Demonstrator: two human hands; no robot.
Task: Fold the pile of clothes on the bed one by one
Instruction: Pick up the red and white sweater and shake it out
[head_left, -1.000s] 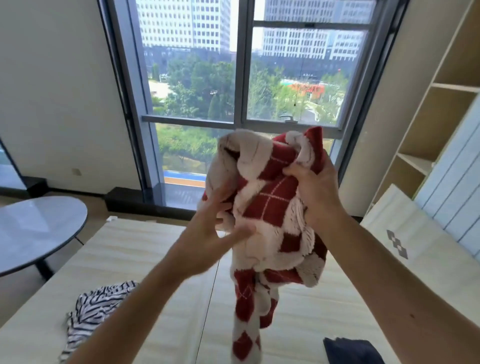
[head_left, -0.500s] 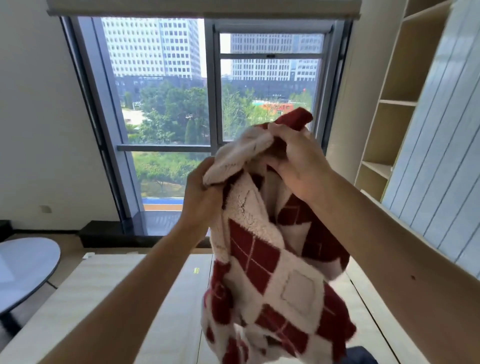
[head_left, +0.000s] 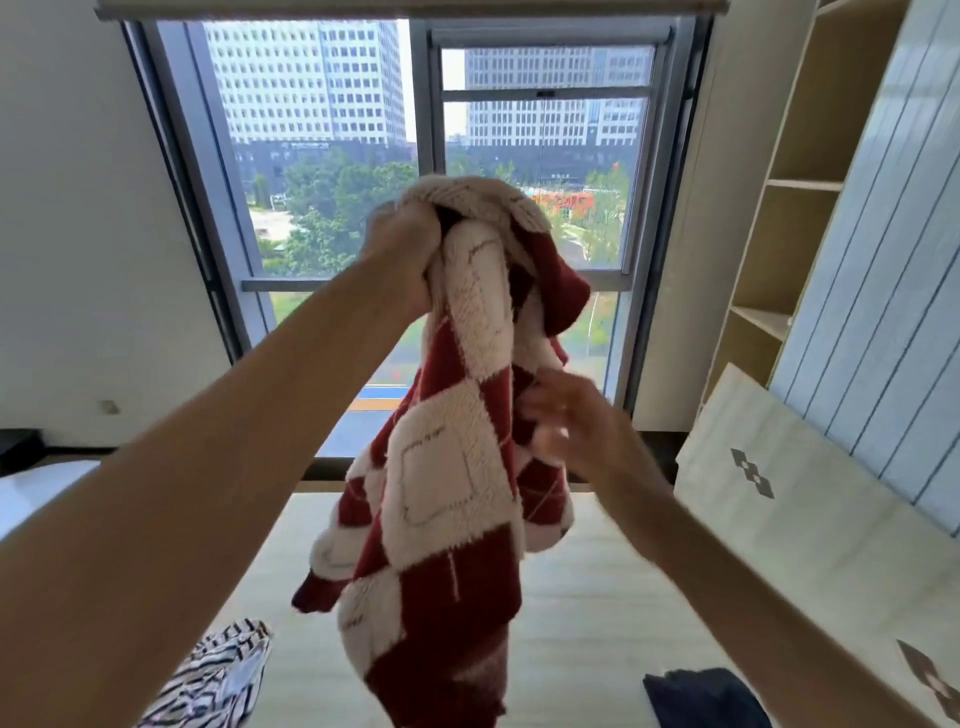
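Head view: the left hand is raised at about 12 o'clock from the frame's centre, fist clenched around the bunched top of a fluffy red-and-cream checked garment, which hangs from it in the air above the bed and clear of the mattress. The right hand, blurred, sits at about 3 o'clock of the garment's middle, fingers curled against its right edge; whether it actually pinches the cloth I cannot tell.

The bed surface is pale, wood-grain patterned and flat, running away toward the window. At 7 o'clock on it lies a crumpled black-and-white striped garment; at 5 o'clock, a dark navy garment, cut off by the frame edge.

Behind, a tall dark-framed window shows office towers and trees. At 9 o'clock is a plain white wall; at 3 o'clock, open wooden shelves and a pale blue panelled surface. A round pale table edges in at 8 o'clock.
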